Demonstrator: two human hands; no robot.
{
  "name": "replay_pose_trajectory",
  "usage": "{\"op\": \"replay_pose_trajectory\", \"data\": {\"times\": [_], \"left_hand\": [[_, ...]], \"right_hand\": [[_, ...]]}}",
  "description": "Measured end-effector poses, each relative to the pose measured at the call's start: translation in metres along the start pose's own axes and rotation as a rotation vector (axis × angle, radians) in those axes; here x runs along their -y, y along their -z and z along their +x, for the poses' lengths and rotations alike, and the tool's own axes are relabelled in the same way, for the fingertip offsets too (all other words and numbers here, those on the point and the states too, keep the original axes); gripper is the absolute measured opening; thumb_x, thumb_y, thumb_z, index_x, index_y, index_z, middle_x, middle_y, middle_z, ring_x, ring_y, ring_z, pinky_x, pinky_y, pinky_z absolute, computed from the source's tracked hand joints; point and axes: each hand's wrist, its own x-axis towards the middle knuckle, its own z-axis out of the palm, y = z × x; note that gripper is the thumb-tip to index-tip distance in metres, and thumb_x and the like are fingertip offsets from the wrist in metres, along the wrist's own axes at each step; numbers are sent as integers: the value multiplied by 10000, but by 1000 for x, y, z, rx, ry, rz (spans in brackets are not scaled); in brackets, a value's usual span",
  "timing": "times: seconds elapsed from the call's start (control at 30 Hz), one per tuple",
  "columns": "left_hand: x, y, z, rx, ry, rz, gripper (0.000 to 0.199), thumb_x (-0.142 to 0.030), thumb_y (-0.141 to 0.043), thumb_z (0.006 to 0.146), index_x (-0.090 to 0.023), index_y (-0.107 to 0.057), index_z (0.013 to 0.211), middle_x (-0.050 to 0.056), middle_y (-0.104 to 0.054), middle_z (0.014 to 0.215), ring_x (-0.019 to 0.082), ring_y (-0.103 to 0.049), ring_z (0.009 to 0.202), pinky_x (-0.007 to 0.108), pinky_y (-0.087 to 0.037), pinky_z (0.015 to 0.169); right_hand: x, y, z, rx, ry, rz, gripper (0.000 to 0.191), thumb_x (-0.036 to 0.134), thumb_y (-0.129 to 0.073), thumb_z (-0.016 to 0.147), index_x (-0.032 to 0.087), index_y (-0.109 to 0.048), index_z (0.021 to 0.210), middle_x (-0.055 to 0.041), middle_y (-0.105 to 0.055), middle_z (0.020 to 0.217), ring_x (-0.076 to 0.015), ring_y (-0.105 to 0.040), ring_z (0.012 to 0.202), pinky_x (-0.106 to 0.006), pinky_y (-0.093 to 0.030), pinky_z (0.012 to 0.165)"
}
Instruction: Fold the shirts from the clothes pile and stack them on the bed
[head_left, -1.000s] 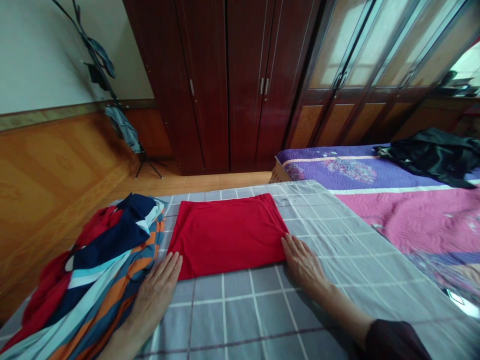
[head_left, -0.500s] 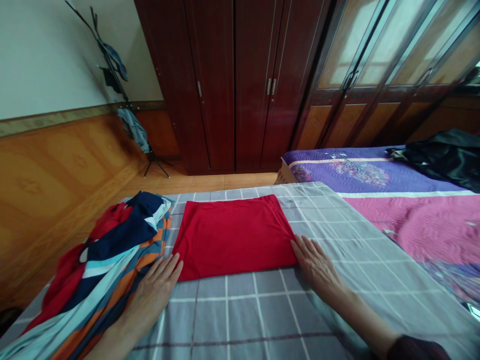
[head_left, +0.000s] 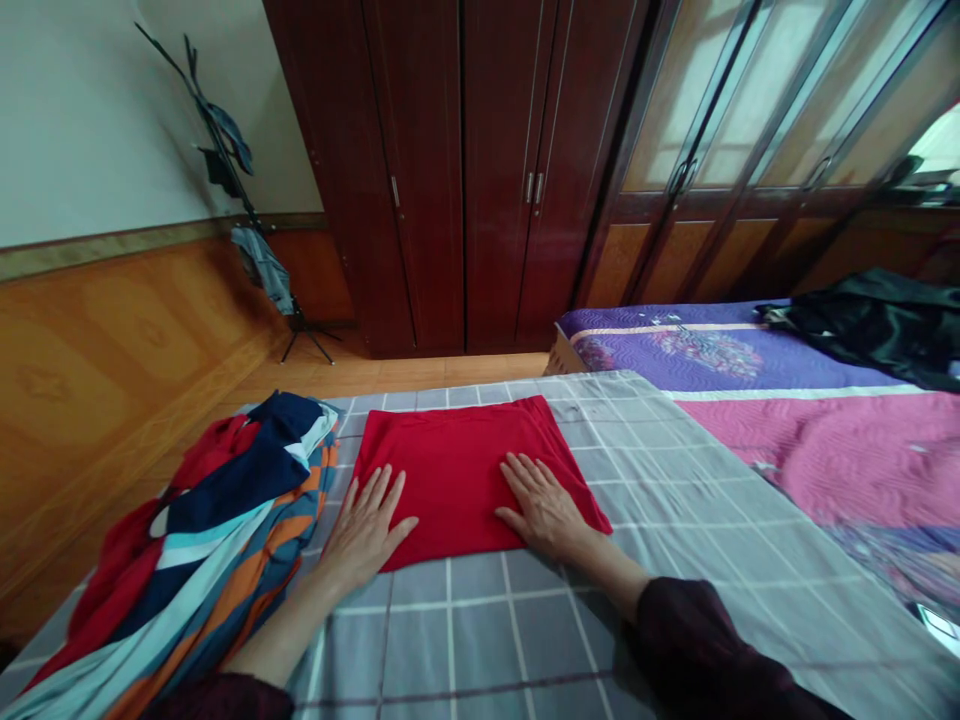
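Red cloth lies flat in a neat block on the grey checked sheet, right in front of the person. On its left, just beside it, is a heap of striped clothes. Both hands are on the cloth, and neither one is holding on to it. The left hand is spread out over the near left corner, with its thumb pointing in. The right hand is spread out too, on the right half, near the front edge.

The step looks like pressing the cloth smooth. To do it well, I think 2 flat palms and a soft push are best. Slide out from the middle to the sides, so the creases go off the edge. Don't push too hard, or the thin cloth could bunch up or slip on the sheet.

The long way of the cloth goes from left to right, across the person's front. It is a bit slanted, with the right end farther away. 1 long edge faces the person and the other faces the dark red wardrobe. I can't tell which end is its top.
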Motion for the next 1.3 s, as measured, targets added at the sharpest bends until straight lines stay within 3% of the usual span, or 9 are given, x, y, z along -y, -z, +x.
{"op": "replay_pose_trajectory", "data": {"times": [0.1, 0.17, 0.3, 0.43, 0.67, 0.77, 0.97, 1.1, 1.3], "left_hand": [[25, -3, -22, 8, 89, 45, 721, -581, -377, 889, -112, -324, 1435, 172, -246, 1504, 310, -252, 1382, 530, -224, 1094], [24, 1, -26, -26, 84, 50, 717, -580, -385, 887, -111, -344, 1427, 174, -270, 1496, 318, -251, 1382, 538, -193, 1101], [-9, 7, -6, -93, -41, -15, 635, -539, -392, 906, -220, -311, 1448, 92, -250, 1521, 292, -198, 1403, 527, -159, 1116], [-29, 1, 9, -57, -34, -56, 625, -538, -414, 899, -241, -327, 1441, 82, -284, 1508, 317, -216, 1393, 553, -175, 1103], [-1, -4, -14, -63, 37, -66, 613, -520, -356, 924, -191, -326, 1441, 93, -291, 1502, 274, -258, 1385, 517, -213, 1112], [1, -2, -16, -62, 74, -92, 617, -519, -361, 921, -175, -342, 1433, 97, -301, 1499, 271, -270, 1381, 506, -242, 1107], [-2, -1, -13, -104, 67, -161, 595, -514, -381, 920, -188, -373, 1418, 96, -324, 1492, 279, -267, 1381, 508, -264, 1099], [-1, 1, -15, -97, 74, -190, 589, -502, -393, 920, -180, -379, 1413, 107, -330, 1488, 279, -273, 1378, 509, -262, 1101], [-1, 6, -15, -115, 87, -260, 572, -479, -409, 921, -176, -388, 1405, 112, -371, 1468, 262, -306, 1364, 481, -262, 1108]], "right_hand": [[-52, 4, -25, -55, -258, -119, 678, 535, -405, 904, 65, -398, 1392, -181, -365, 1447, -324, -287, 1354, -482, -250, 1093], [-62, 8, -31, -89, -373, -177, 697, 529, -442, 886, 28, -419, 1371, -223, -373, 1430, -365, -305, 1336, -501, -254, 1077], [-16, 7, -7, -115, -219, -115, 658, 493, -452, 892, 98, -375, 1412, -182, -265, 1496, -339, -210, 1381, -488, -184, 1106], [22, -3, 37, 9, -60, 26, 658, 576, -413, 888, 212, -348, 1432, -76, -277, 1511, -253, -209, 1392, -405, -154, 1128], [-67, 13, 48, -32, -451, -21, 584, 469, -347, 931, 87, -421, 1366, -202, -357, 1445, -349, -307, 1330, -504, -240, 1043], [-92, 26, 26, -18, -555, -27, 523, 441, -398, 909, 68, -521, 1255, -224, -523, 1280, -333, -457, 1217, -434, -331, 977], [-95, 33, -5, 96, -670, 74, 599, 606, -445, 825, 110, -621, 1110, -149, -676, 958, -275, -646, 885, -331, -438, 714], [-98, 31, 2, 159, -739, 149, 524, 634, -571, 711, 152, -675, 889, -111, -685, 781, -275, -650, 772, -315, -401, 599], [-96, 31, 23, 205, -816, 341, 233, 369, -640, 698, 173, -586, 584, -43, -602, 531, -179, -587, 546, -257, -336, 473]]}}
